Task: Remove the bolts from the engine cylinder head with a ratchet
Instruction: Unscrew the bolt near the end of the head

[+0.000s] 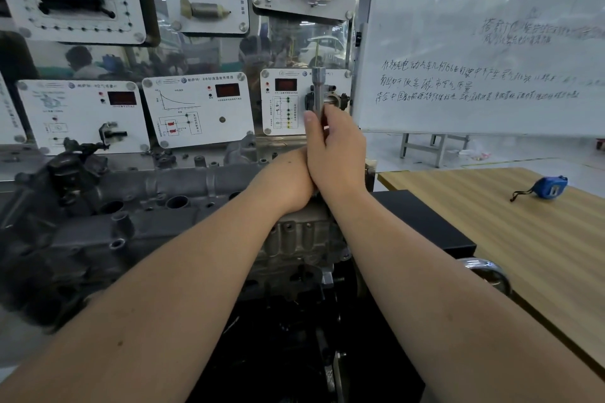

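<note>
Right hand (334, 147) grips the ratchet (317, 91) shaft, fingers (309, 118) curled round it, tool standing near upright with its socket end up. Left hand (288, 180) sits just below, pressed against the right wrist; its fingers are hidden, so cannot tell what they hold. Both are over the right end of the engine cylinder head (157, 199), dark grey, centre-left. No bolts clearly visible. Blue tape measure (550, 186) lies on the wooden worktop (523, 239), far right. Whiteboard (491, 42) behind.
</note>
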Motion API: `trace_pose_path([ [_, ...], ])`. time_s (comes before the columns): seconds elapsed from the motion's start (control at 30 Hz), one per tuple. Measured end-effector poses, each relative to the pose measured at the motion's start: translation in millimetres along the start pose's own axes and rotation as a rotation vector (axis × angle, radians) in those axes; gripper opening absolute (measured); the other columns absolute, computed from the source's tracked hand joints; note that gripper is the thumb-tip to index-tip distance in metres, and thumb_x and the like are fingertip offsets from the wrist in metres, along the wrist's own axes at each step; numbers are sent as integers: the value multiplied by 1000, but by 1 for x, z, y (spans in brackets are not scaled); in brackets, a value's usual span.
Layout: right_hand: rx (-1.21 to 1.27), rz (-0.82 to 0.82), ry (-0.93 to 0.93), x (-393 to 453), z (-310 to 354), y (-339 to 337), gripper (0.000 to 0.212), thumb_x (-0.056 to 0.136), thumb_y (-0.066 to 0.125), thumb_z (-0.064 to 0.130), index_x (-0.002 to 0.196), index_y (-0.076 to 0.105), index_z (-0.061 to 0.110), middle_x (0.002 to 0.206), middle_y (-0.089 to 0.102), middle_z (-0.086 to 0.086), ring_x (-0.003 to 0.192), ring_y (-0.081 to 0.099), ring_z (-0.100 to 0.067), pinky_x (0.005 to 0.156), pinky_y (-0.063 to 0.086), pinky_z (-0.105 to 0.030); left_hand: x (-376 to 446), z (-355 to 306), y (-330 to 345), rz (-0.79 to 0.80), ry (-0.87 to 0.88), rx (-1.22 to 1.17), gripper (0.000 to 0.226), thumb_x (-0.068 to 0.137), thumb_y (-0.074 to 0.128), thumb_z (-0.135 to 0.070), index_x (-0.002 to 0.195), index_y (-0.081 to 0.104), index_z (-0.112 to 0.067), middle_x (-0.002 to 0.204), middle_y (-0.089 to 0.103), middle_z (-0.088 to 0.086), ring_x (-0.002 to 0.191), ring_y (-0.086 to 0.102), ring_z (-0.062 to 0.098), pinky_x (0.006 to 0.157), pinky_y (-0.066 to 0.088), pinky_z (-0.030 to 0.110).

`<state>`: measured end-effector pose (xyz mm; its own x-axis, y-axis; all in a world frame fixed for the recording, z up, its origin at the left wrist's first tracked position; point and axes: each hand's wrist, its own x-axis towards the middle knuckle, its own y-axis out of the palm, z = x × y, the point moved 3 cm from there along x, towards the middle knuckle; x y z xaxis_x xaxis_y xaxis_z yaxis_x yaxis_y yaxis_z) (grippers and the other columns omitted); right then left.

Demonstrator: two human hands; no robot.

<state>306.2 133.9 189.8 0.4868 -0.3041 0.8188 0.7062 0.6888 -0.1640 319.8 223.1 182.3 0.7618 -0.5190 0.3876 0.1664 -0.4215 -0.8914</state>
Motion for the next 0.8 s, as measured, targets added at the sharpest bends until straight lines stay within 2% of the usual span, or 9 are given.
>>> trace_pose_path([
  [0.07,-48,-15,-20,1,0,0,38,104,50,27,70,35,35,64,47,13,65,49,6,57,35,-14,-1,0,0,-3,-5,-17,36,94,49,-4,73,37,-31,71,44,-10,62,43,6,59,34,31],
  [0.13,-26,12,-2,0,0,1,30,106,45,29,76,47,24,69,61,5,64,57,-2,59,45,-25,-2,1,-1,27,3,-60,27,95,48,-5,80,47,-27,73,50,-7,63,47,8,53,34,26],
  [0.23,3,47,42,0,-2,3,30,107,38,34,118,58,14,87,71,1,79,66,-13,73,55,-35,-5,3,-4,28,-2,-188,18,96,48,-5,99,61,-18,80,61,-2,70,56,13,57,43,21],
  [0.33,62,75,70,0,-1,4,44,106,38,36,148,40,23,95,72,2,86,67,-13,75,53,-30,-6,3,-6,14,-11,-200,20,97,48,-5,101,57,-22,79,60,-5,69,55,10,50,41,11],
  [0.43,67,84,12,-1,-2,5,35,105,45,33,137,51,20,82,63,18,75,60,6,67,44,-12,-4,1,-6,0,-28,-154,21,97,48,-5,110,59,-17,87,61,-2,74,56,14,57,40,22],
  [0.5,15,56,-13,0,-2,2,10,103,52,29,105,61,24,73,50,24,71,52,14,62,38,-9,-3,3,-7,-20,-62,-176,18,96,49,-6,101,58,-20,82,59,-5,72,55,10,57,39,24],
  [0.63,-52,-2,-33,1,0,0,35,105,48,26,72,37,31,64,48,12,62,49,-1,58,39,-22,-4,5,-5,-6,-86,-240,21,94,49,-8,94,56,-28,82,63,-5,74,59,13,59,45,26],
  [0.73,7,46,13,0,-1,2,22,107,39,29,109,59,19,86,69,1,77,64,-14,73,54,-37,-6,4,-4,14,-71,-294,23,95,48,-7,97,59,-27,86,68,0,81,63,19,70,51,30],
  [0.8,71,75,45,-1,0,3,38,107,37,31,142,47,19,99,72,0,89,67,-15,80,53,-32,-7,6,-4,3,-72,-321,26,94,47,-6,96,59,-30,84,67,0,78,63,18,67,51,32],
])
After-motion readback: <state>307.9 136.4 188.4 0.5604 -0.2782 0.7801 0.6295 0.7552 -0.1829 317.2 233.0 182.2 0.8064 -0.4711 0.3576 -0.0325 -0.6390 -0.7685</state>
